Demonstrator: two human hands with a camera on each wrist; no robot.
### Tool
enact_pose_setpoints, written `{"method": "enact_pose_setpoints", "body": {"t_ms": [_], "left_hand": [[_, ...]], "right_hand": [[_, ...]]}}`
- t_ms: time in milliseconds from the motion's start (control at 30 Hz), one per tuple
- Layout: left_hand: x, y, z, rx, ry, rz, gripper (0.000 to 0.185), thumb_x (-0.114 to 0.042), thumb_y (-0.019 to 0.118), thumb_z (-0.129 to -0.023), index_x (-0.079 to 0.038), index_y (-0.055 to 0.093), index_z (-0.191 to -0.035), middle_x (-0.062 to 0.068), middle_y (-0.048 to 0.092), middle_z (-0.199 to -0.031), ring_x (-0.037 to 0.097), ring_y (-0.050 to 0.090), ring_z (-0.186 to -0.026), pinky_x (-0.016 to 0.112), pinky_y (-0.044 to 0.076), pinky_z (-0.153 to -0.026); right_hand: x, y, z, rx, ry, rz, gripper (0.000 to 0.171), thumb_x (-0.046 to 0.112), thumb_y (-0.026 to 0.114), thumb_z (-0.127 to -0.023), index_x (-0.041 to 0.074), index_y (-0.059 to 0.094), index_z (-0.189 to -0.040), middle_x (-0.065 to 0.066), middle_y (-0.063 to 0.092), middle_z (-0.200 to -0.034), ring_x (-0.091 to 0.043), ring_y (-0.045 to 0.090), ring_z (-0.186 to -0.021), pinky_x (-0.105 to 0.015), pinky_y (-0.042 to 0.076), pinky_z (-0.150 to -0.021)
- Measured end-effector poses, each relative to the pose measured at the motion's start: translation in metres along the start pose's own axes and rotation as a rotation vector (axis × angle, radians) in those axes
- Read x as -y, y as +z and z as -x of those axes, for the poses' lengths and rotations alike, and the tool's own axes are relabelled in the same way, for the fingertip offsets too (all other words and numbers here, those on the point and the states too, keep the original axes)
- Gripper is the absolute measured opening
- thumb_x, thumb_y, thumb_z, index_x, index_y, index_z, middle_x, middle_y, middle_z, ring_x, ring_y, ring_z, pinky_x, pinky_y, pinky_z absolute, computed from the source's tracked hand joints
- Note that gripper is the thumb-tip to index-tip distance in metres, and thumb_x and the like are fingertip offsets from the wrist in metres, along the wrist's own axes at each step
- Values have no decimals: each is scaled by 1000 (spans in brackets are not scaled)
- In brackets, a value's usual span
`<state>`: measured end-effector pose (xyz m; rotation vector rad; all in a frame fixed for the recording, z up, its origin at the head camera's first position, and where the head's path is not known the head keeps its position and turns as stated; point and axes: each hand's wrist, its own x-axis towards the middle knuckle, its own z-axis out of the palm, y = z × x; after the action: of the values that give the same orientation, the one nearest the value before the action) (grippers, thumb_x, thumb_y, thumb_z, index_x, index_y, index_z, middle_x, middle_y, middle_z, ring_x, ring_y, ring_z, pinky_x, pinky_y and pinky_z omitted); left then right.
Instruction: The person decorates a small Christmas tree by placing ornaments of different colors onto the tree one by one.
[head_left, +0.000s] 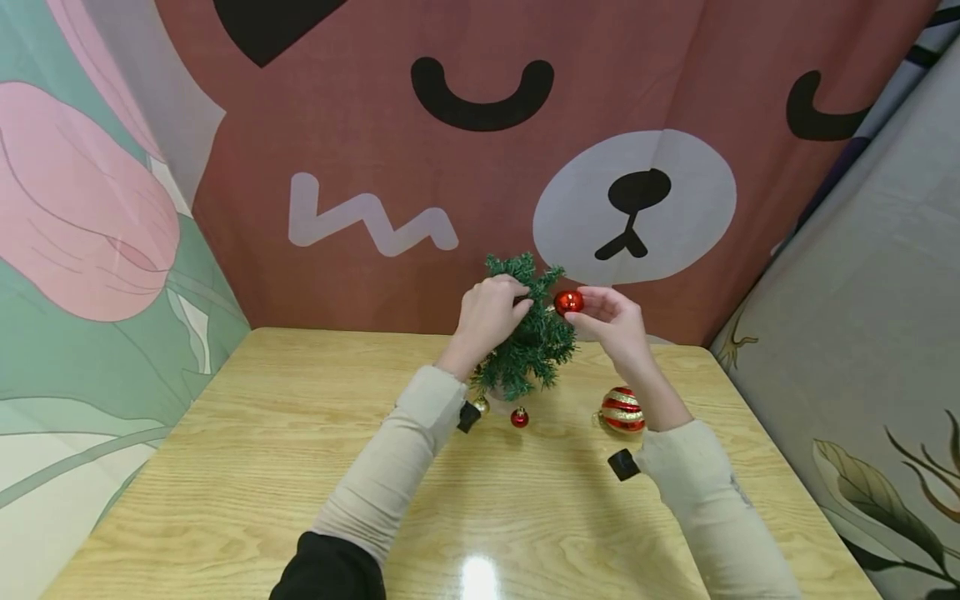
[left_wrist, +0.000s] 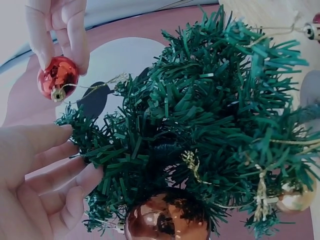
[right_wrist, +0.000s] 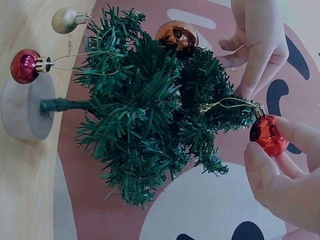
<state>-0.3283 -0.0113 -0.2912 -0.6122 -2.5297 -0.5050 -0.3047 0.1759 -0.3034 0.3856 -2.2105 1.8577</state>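
A small green artificial tree on a white round base stands at the far side of the wooden table. My right hand pinches a shiny red ball beside the tree's upper right branches. The ball's gold thread runs onto a branch tip. My left hand rests its fairly straight fingers against the needles at the upper left and holds nothing. A copper ball, a gold ball and a small red ball hang on the tree.
A red and gold striped ball lies on the table right of the tree, under my right forearm. A printed bear cloth hangs close behind the tree. Fabric walls close in on the left and right sides.
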Motion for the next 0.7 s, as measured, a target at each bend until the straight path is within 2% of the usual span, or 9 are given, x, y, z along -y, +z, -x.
{"method": "enact_pose_setpoints", "body": {"t_ms": [200,433,600,700], "left_hand": [[0,-2,-1,23,-12,1,23,-27,60,-86,-15,68,-104,2,62,-107,13,59,-60,23,40,-40],[0,-3,-2,-3,-25,30,22,-26,59,-87,-14,69,-103,2,63,-105,11,58,-60,21,39,-40],[-1,-5,-3,-36,-23,86,22,-26,57,-89,-14,69,-103,4,63,-104,10,53,-51,22,37,-38],[-2,-5,-4,-42,-4,136,25,-28,54,-90,-13,69,-104,5,64,-102,11,56,-58,22,41,-43]], "right_hand": [[6,3,-7,-12,-6,-46,40,2,65,-80,-8,50,-116,-1,57,-95,-12,55,-86,-18,48,-71],[9,3,-13,-20,-11,-50,42,3,65,-81,-8,49,-118,0,57,-98,-13,54,-90,-17,47,-72],[9,4,-17,-24,-2,-77,43,2,65,-80,-7,49,-119,-2,57,-100,-14,53,-92,-18,47,-73],[9,5,-18,-28,2,-90,42,2,65,-81,-8,49,-118,-1,56,-98,-14,53,-92,-18,47,-73]]}}
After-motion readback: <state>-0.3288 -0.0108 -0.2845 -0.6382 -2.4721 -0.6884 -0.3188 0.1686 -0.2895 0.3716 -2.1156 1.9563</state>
